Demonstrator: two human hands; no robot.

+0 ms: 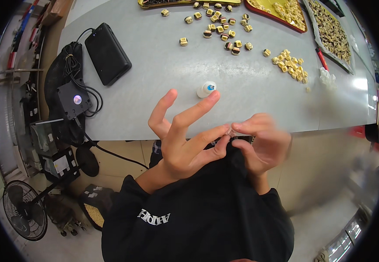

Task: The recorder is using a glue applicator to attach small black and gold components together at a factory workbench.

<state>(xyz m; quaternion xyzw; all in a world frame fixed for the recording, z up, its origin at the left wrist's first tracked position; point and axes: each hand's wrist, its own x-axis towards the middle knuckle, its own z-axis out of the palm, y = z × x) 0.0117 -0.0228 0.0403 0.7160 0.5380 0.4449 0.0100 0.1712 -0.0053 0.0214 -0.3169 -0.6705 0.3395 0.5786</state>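
Observation:
In front of my body, just off the table's near edge, my left hand pinches a small pale piece between its fingertips. Its other fingers stretch up and apart. My right hand meets the same piece from the right, with curled fingers and a fingertip against it; the hand's outer side is blurred. The piece is too small and too covered to name. A small white bottle with a blue tip stands on the table beyond my left fingers, one fingertip overlapping it in view.
On the grey table lie scattered black-and-cream small parts and a heap of cream pieces. Filled trays line the far side. A red pen lies right; a black box and cables lie left. A fan stands lower left.

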